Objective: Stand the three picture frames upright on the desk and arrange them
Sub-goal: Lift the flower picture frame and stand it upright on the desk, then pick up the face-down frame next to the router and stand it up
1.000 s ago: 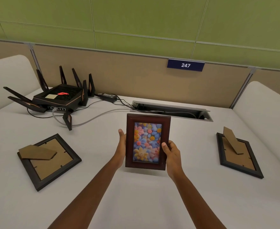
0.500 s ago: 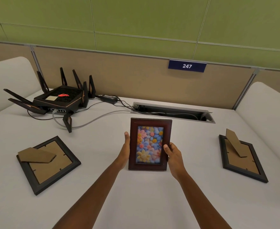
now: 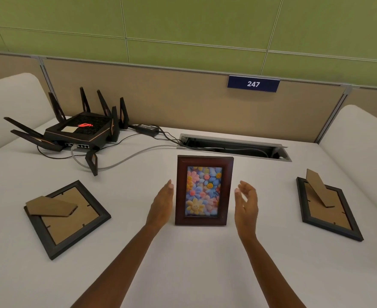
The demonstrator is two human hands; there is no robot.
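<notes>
Brown frame point(image 3: 204, 190) with a flower picture, upright on desk point(image 3: 183, 263); left hand point(image 3: 162, 204) and right hand point(image 3: 246, 204) flank it, open, holding nothing

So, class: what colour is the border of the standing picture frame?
Dark reddish brown, on the standing frame, seen from the head view.

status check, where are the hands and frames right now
Left hand and right hand open, flanking the red frame, not gripping. Red frame upright, mid-desk. Left frame and right frame face down. Nothing in the way.
</notes>
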